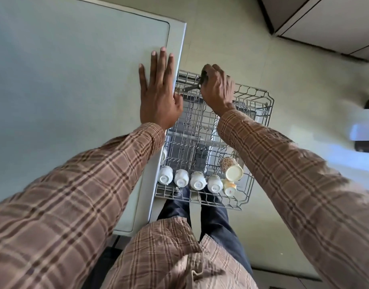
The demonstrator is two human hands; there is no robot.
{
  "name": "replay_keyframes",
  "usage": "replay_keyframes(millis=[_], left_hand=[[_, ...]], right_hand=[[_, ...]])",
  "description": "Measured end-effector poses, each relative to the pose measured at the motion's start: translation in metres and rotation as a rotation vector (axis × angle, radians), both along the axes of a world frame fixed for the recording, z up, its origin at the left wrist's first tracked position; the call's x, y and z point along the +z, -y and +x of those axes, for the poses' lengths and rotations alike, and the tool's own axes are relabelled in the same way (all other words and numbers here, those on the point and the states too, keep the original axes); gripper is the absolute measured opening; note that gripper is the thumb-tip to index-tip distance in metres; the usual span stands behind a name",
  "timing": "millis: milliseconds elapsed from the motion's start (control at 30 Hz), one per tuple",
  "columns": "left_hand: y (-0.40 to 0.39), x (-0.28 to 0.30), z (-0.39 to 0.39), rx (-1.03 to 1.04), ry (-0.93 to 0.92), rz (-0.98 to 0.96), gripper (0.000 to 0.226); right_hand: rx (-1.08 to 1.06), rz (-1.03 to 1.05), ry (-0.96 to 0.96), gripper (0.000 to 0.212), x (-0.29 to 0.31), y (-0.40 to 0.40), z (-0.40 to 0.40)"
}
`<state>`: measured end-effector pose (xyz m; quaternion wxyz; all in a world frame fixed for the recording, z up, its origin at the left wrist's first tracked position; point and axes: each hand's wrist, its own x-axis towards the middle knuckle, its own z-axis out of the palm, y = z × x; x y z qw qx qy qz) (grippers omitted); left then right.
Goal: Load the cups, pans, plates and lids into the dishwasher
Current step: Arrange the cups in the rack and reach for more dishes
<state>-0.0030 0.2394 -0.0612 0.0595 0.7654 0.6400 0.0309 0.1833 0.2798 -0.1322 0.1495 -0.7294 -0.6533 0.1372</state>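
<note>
Gripping: a dark handle (204, 77) is clasped in the curled fingers of the right hand (218, 88), at the far end of the wire rack (260, 105); what the handle belongs to is hidden under the hand.
Left hand: the left hand (158, 90) is laid flat, fingers spread, on the pale bench (75, 80), just beside the rack's left edge.
Rack contents, near row: four white cups (188, 179) are set side by side, bases turned toward the camera, along the near end of the rack.
Rack contents, right: a speckled mug (231, 168) is tilted on its side beside the row, with a small cream cup (229, 188) touching it below.
Rack middle: only bare wire tines are seen between the cups and the right hand.
Sleeves: both arms are covered in brown plaid.
</note>
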Motion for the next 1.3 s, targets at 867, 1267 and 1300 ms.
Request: replay_keyframes(millis=[867, 1267, 1300], left_hand=[[0.001, -0.002, 0.000, 0.034, 0.057, -0.005, 0.095], [0.004, 0.001, -0.004, 0.010, 0.049, -0.043, 0.103], [0.003, 0.005, -0.005, 0.007, 0.050, -0.088, 0.106]], right_hand=[[0.173, -0.211, -0.172, 0.041, -0.042, -0.014, -0.038], [0.271, -0.246, -0.161, 0.045, 0.026, 0.060, 0.010], [0.289, -0.232, -0.160, 0.042, 0.039, 0.063, 0.011]])
